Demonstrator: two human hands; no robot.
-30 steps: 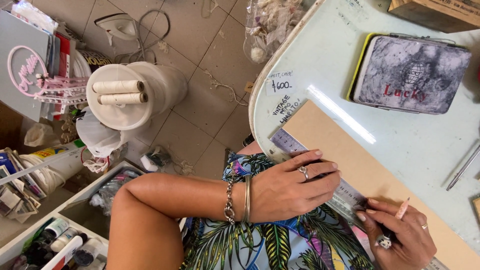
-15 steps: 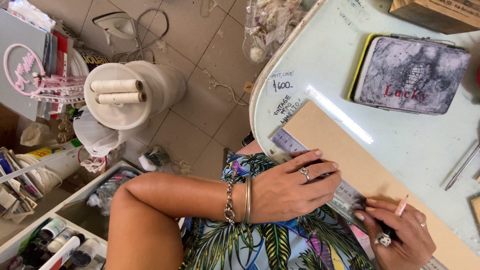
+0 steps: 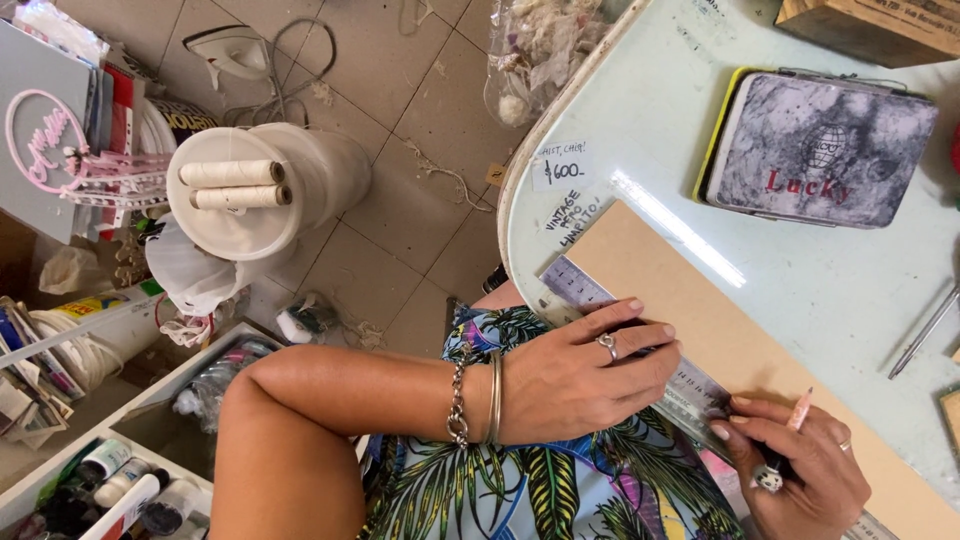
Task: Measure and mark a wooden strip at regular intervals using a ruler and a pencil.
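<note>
My left hand [image 3: 590,375] lies flat on a clear plastic ruler [image 3: 575,285], pressing it against a tan cardboard sheet [image 3: 680,300] on the pale glass table [image 3: 800,280]. It wears a ring and two bracelets. My right hand [image 3: 800,470], at the lower right, grips a pink pencil [image 3: 800,410] with its tip at the ruler's edge on the cardboard. A large ring shows on that hand.
A grey marbled tin case [image 3: 820,150] lies at the table's far side, a wooden box [image 3: 870,25] beyond it, a metal tool [image 3: 925,330] at the right. On the tiled floor stand a white roll with thread spools [image 3: 250,190], an iron [image 3: 235,45] and boxes of supplies [image 3: 110,480].
My right hand has shifted slightly with the pencil along the ruler's edge. The left hand stays pressed on the ruler.
</note>
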